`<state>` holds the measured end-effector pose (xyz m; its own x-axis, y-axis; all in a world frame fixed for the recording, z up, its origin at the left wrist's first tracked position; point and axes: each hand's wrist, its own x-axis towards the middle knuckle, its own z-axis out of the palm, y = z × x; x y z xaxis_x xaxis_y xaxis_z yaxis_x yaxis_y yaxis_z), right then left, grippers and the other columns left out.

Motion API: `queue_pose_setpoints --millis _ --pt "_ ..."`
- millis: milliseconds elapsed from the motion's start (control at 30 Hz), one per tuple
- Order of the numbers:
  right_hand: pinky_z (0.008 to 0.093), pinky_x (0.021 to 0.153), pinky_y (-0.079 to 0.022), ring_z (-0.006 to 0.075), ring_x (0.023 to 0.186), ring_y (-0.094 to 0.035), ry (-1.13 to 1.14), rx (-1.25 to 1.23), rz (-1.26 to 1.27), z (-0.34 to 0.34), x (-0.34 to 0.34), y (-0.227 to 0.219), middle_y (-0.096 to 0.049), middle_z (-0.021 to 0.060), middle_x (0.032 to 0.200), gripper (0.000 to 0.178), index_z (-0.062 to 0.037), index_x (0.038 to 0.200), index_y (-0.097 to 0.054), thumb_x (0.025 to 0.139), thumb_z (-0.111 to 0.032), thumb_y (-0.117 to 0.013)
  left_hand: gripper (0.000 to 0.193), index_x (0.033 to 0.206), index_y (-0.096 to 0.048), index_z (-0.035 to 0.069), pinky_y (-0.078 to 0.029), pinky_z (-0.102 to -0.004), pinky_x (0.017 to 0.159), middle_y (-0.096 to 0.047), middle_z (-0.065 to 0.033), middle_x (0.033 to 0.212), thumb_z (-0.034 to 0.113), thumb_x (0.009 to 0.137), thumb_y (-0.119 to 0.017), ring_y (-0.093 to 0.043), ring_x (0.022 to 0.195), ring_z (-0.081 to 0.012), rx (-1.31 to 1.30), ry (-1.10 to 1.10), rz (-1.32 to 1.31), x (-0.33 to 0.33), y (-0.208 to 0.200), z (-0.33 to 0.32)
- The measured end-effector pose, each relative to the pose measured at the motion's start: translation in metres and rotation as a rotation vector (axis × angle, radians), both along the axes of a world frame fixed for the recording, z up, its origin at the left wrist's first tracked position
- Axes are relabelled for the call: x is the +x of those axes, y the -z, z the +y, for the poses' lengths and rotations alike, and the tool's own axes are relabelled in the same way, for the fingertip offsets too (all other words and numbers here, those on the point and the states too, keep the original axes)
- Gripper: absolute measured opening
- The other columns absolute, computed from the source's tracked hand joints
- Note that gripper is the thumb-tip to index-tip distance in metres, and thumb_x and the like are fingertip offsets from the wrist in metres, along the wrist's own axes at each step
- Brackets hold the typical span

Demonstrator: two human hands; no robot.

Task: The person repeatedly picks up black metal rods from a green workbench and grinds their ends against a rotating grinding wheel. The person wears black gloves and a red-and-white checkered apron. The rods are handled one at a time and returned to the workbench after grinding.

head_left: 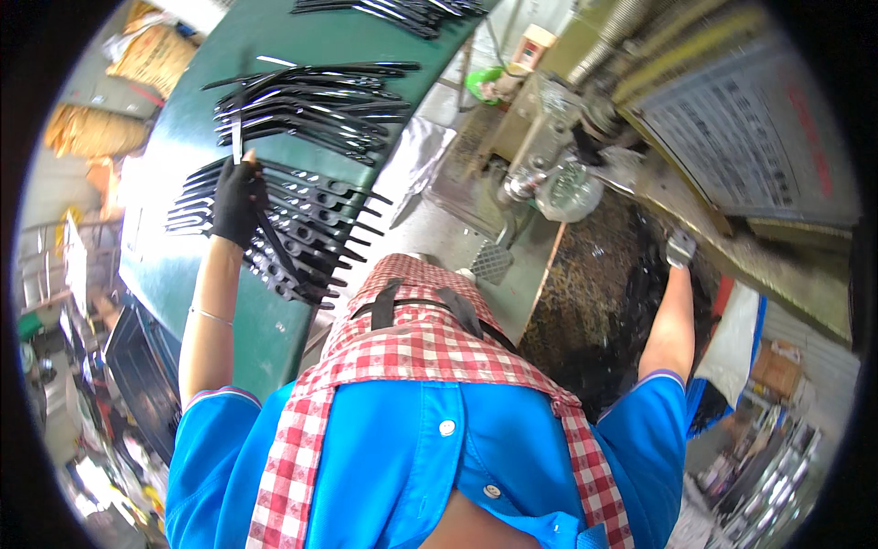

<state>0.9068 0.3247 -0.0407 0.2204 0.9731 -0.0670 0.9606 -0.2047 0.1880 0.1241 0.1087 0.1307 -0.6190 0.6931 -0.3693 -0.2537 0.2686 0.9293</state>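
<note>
My left hand, in a black fingerless glove, is over the green table on the left. It is closed around a long dark strip whose upper end sticks out past the fingers and looks blurred. Under and beside that hand lies a row of black parts with round holes, set side by side. Farther up is a loose pile of glossy black bent strips. My right hand, in a greyish glove, reaches out over a dark, worn bench by the machine. Its fingers are too small and hidden to read.
More black strips lie at the table's far end. A machine with a large printed panel stands at the right, with a clear plastic bag by its bench. A metal foot pedal is on the floor. Tan sacks sit far left.
</note>
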Motion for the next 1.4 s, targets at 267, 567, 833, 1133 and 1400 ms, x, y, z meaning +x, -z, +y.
queue_pose_setpoints --millis 267,567,833,1133,1400 --pt "0.0369 0.088 -0.048 0.0259 0.103 -0.061 0.057 0.037 -0.052 0.006 -0.004 0.001 -0.062 0.0156 0.115 0.036 -0.0094 0.124 -0.055 0.090 -0.022 -0.053 0.030 0.117 -0.060 0.000 -0.043 -0.0229 0.077 -0.059 0.0024 0.090 0.010 0.088 -0.064 -0.051 0.084 -0.0054 0.001 0.721 0.494 0.013 -0.038 -0.024" --pt "0.0347 0.087 -0.048 0.0215 0.101 -0.061 0.065 0.100 0.031 -0.009 -0.016 0.007 -0.062 0.0128 0.116 0.038 -0.0069 0.126 -0.054 0.089 -0.016 -0.055 0.032 0.118 -0.058 -0.002 -0.044 -0.0222 0.074 -0.058 0.0024 0.088 0.009 0.088 -0.064 -0.049 0.082 -0.0048 -0.035 0.861 0.533 0.035 -0.035 0.002" --pt "0.0327 0.086 -0.048 0.0177 0.100 -0.062 0.090 0.248 0.229 -0.047 -0.013 -0.006 -0.063 0.0103 0.117 0.040 -0.0047 0.128 -0.053 0.088 -0.010 -0.058 0.029 0.114 -0.058 -0.002 -0.044 -0.0247 0.079 -0.064 -0.0033 0.093 0.009 0.087 -0.063 -0.052 0.086 -0.0077 -0.033 0.946 0.503 0.033 -0.031 0.003" --pt "0.0357 0.098 -0.042 0.0260 0.115 -0.055 -0.250 0.158 1.123 -0.154 -0.162 -0.135 -0.057 0.0139 0.127 0.057 -0.0002 0.131 -0.049 0.083 -0.023 -0.071 0.044 0.079 -0.058 -0.002 -0.036 -0.0372 0.051 -0.044 -0.0151 0.058 0.040 0.090 -0.062 -0.033 0.054 -0.0228 0.009 1.203 0.839 0.059 -0.024 0.028" --pt "0.0296 0.085 -0.046 0.0208 0.096 -0.061 -0.550 -0.066 1.062 -0.185 -0.281 -0.211 -0.062 0.0116 0.107 0.040 -0.0041 0.123 -0.054 0.084 -0.001 -0.061 0.045 0.074 -0.060 -0.001 -0.034 -0.0310 0.049 -0.041 -0.0035 0.053 0.040 0.092 -0.060 -0.038 0.052 -0.0105 0.084 1.352 0.583 0.083 -0.034 0.057"
